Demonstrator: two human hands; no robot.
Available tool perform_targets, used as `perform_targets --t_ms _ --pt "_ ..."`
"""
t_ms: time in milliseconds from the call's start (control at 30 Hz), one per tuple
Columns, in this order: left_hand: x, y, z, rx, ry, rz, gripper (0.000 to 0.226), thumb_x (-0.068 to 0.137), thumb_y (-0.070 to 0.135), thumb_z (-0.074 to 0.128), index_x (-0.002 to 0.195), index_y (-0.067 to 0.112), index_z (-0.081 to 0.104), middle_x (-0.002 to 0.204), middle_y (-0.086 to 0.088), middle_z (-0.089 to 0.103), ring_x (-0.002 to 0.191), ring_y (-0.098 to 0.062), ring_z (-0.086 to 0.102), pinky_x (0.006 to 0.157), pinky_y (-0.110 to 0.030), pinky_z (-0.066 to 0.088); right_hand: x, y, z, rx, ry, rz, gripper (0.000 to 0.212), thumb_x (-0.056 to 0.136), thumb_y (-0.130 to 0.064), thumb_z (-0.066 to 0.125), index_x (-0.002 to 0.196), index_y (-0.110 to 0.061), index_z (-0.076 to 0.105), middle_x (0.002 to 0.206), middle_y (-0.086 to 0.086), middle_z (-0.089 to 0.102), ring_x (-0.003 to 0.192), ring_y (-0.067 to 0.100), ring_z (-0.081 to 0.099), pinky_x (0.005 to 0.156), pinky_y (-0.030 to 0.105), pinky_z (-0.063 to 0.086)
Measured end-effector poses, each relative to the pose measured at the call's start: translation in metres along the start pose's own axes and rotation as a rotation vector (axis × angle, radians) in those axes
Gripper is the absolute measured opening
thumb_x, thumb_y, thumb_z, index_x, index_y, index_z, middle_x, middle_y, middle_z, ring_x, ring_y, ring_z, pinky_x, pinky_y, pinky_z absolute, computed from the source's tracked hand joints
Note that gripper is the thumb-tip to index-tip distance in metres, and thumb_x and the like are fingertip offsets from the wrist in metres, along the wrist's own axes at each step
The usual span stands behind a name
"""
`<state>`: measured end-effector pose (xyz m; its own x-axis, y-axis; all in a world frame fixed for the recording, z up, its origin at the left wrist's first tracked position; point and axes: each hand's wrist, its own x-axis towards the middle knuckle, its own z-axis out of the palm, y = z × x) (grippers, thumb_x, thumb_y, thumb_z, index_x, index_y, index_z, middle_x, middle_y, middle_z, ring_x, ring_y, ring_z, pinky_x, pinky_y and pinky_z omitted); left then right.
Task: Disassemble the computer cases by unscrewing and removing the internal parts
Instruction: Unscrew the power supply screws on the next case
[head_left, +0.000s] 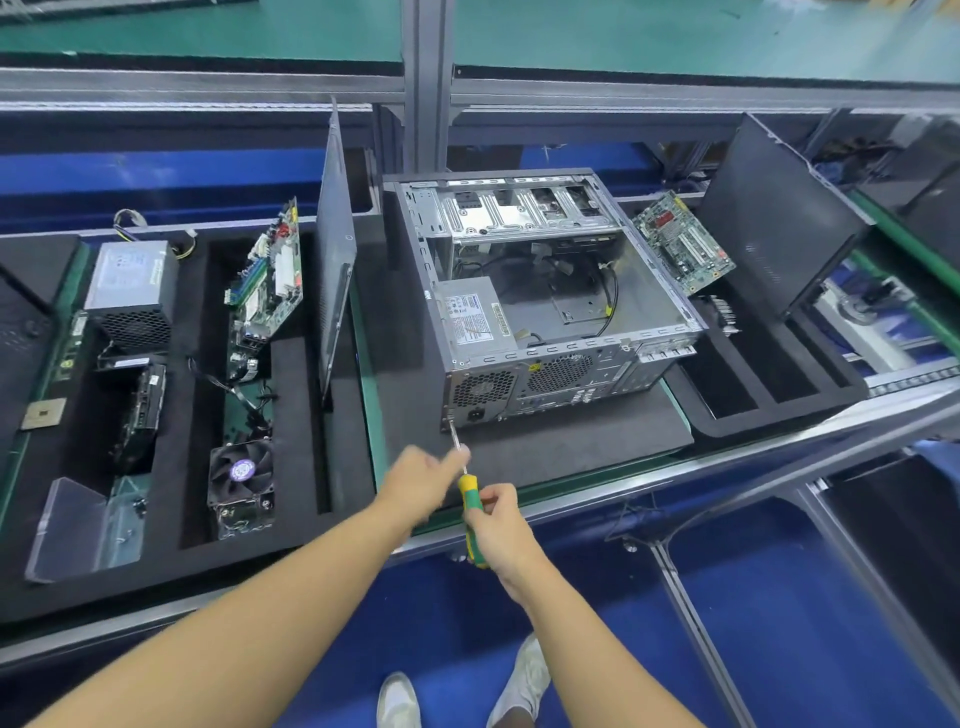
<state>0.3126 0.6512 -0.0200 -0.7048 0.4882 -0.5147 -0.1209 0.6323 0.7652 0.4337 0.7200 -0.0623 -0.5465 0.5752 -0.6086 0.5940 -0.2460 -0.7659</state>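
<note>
Head view: two hands work a screwdriver at the back of an open computer case.

The computer case lies on its side on a black mat at the centre of the frame, its open side up, with a power supply in its near left corner. The right hand, lower centre, grips the green and yellow handle of the screwdriver. The left hand, blurred, pinches the metal shaft just beyond the handle. The tip meets the lower left corner of the case's rear panel. In the foam tray at left sit a loose power supply, a circuit board standing on edge, a cooling fan and an upright side panel. At upper right a second circuit board leans against the case, beside another dark panel.
</note>
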Motion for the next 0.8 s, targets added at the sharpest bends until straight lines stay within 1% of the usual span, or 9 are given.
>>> perform_targets --t_ms 67,200,300,367,433,500,633,700,800 --pt "-0.003 -0.006 0.008 0.026 -0.181 -0.168 0.056 0.084 0.058 0.07 0.071 0.004 0.069 0.063 -0.005 0.059 0.061 -0.022 0.055 0.058 -0.029 0.049 -0.005 0.003 0.003 -0.033 0.022 -0.056 0.017 0.094 -0.025 0.055 0.102 -0.025 0.041 0.092 -0.001 0.06 0.069 0.012 0.054 0.058 0.03 0.051" --pt "-0.001 -0.004 0.015 -0.093 -0.219 -0.215 0.046 0.074 0.04 0.087 0.079 -0.003 0.07 0.073 -0.014 0.066 0.068 -0.025 0.063 0.079 -0.04 0.062 -0.011 0.005 0.005 -0.026 0.091 -0.126 0.024 0.092 -0.03 0.066 0.101 -0.025 0.045 0.098 -0.005 0.065 0.081 0.011 0.06 0.065 0.023 0.05" --pt "0.0 -0.004 0.018 -0.207 -0.22 -0.264 0.039 0.076 0.026 0.087 0.089 -0.008 0.072 0.086 -0.02 0.074 0.074 -0.025 0.069 0.077 -0.038 0.062 -0.019 0.005 0.002 -0.012 0.106 -0.139 0.032 0.089 -0.031 0.071 0.105 -0.025 0.044 0.101 -0.005 0.063 0.08 0.008 0.059 0.057 0.011 0.046" --pt "0.0 -0.005 0.017 -0.303 -0.261 -0.294 0.022 0.082 0.016 0.082 0.091 -0.002 0.072 0.088 -0.017 0.076 0.074 -0.021 0.072 0.075 -0.034 0.062 -0.026 0.007 -0.001 0.116 0.045 -0.035 0.033 0.092 -0.039 0.067 0.111 -0.025 0.044 0.106 0.0 0.063 0.082 0.014 0.063 0.059 0.018 0.052" --pt "-0.001 -0.007 0.014 -0.375 -0.315 -0.309 0.009 0.089 0.01 0.074 0.094 0.004 0.071 0.087 -0.01 0.076 0.073 -0.016 0.07 0.073 -0.029 0.058 -0.033 0.006 -0.006 0.356 -0.1 0.154 0.036 0.1 -0.048 0.051 0.117 -0.016 0.051 0.096 0.009 0.064 0.07 0.021 0.062 0.051 0.032 0.051" --pt "-0.001 -0.009 0.011 -0.454 -0.375 -0.336 0.013 0.096 0.006 0.064 0.107 0.005 0.07 0.102 -0.008 0.076 0.084 -0.016 0.068 0.076 -0.028 0.051 -0.036 0.006 -0.013 0.477 -0.179 0.244 0.048 0.107 -0.048 0.035 0.111 -0.006 0.057 0.076 0.013 0.06 0.055 0.021 0.053 0.044 0.028 0.039" --pt "-0.003 -0.006 0.008 -0.585 -0.496 -0.374 0.018 0.098 0.019 0.062 0.112 0.007 0.064 0.115 -0.008 0.073 0.102 -0.02 0.064 0.089 -0.034 0.049 -0.037 0.001 -0.014 0.387 -0.107 0.131 0.034 0.109 -0.032 0.034 0.099 -0.006 0.054 0.065 0.007 0.055 0.051 0.016 0.044 0.043 0.026 0.032" --pt "-0.004 -0.003 0.012 -0.531 -0.463 -0.359 0.031 0.091 0.027 0.072 0.108 0.003 0.063 0.104 -0.01 0.069 0.091 -0.021 0.063 0.082 -0.033 0.053 -0.04 0.003 -0.007 0.296 -0.075 0.058 0.029 0.107 -0.032 0.044 0.102 -0.006 0.054 0.074 0.007 0.057 0.055 0.015 0.048 0.044 0.028 0.036" --pt "-0.006 -0.001 0.02 -0.465 -0.322 -0.346 0.037 0.083 0.018 0.081 0.109 -0.004 0.065 0.104 -0.018 0.07 0.089 -0.026 0.068 0.085 -0.037 0.058 -0.043 0.009 0.0 0.243 0.007 0.022 0.024 0.1 -0.031 0.061 0.107 -0.01 0.053 0.09 0.005 0.057 0.061 0.013 0.048 0.049 0.027 0.042"
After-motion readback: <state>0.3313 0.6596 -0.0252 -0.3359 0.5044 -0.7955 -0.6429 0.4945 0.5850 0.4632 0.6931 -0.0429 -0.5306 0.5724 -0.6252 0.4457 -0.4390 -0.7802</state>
